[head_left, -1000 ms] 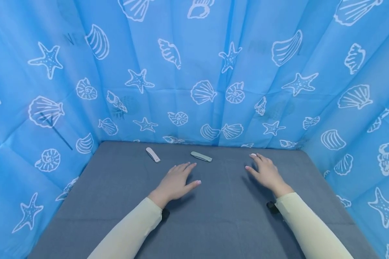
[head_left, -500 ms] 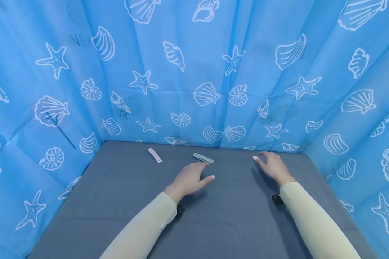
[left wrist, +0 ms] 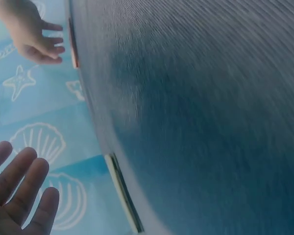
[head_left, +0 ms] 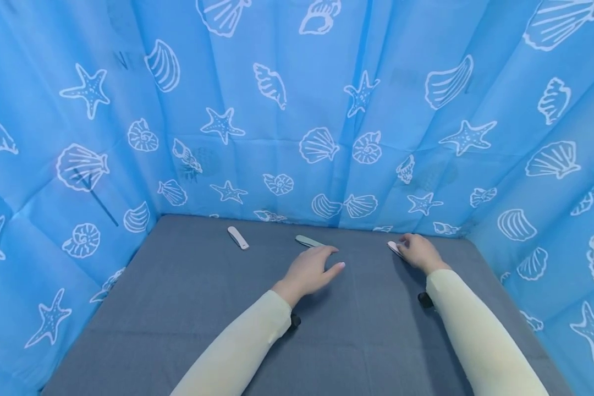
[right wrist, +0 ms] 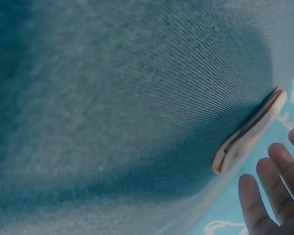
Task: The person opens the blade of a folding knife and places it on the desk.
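Three folded pocket knives lie on a grey cloth-covered table. In the head view, my left hand (head_left: 308,274) hovers in front of the green pocket knife (head_left: 305,240) and covers its right end. Straight, spread fingers (left wrist: 27,174) show beside that knife in the left wrist view. On the right, my right hand (head_left: 419,253) is above and just right of a pale pocket knife (head_left: 393,247), partly overlapping it. The right wrist view has its fingers (right wrist: 272,183) extended, apart from this pale pinkish knife. Neither hand holds anything.
A pale pink pocket knife (head_left: 238,238) lies farther left on the grey tabletop (head_left: 178,308). Blue curtain (head_left: 297,110) with white shells and starfish stands round the back and both sides, close behind the knives.
My left hand has moved right, from left of the green knife to over its right end. My right hand has shifted slightly right, uncovering more of the pale knife. The head view has tilted slightly.
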Tool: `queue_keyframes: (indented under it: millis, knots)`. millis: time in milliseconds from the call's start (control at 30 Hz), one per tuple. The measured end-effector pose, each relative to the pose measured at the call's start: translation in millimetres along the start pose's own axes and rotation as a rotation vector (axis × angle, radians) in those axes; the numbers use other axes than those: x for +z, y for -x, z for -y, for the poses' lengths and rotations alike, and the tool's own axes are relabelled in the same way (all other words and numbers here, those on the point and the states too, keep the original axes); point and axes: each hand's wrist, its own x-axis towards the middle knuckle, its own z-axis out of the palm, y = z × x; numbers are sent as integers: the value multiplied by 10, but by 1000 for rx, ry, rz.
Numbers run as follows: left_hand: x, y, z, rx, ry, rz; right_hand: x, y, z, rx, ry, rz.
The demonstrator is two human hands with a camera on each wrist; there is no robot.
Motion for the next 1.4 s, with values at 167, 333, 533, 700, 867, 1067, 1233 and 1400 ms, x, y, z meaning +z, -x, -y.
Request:
queue_keyframes:
  millis: [167, 333, 533, 700, 867, 1067, 1233, 1400]
  knots:
    - [87, -84, -66, 0, 27, 5, 26, -38, -53, 32, -38, 9]
    - [181, -122, -100, -24, 80, 6, 113, -55, -99, 64, -59, 7]
    - [284, -178, -141, -43, 87, 12, 173, -76, -115, 103, -107, 19]
    - [311, -249, -211, -62, 121, 24, 129, -78, -109, 139, -201, 83]
    - [360, -335, -254, -97, 155, 7, 80, -65, -88, 137, -255, 120]
    - [467, -403, -255, -140, 236, -11, 89, 18, -17, 166, -419, 176]
    - [538, -426, -275, -177, 260, -16, 108, 131, 74, 148, -512, 191]
    - [601, -467, -307, -185, 266, -20, 119, 265, 224, 122, -587, 199]
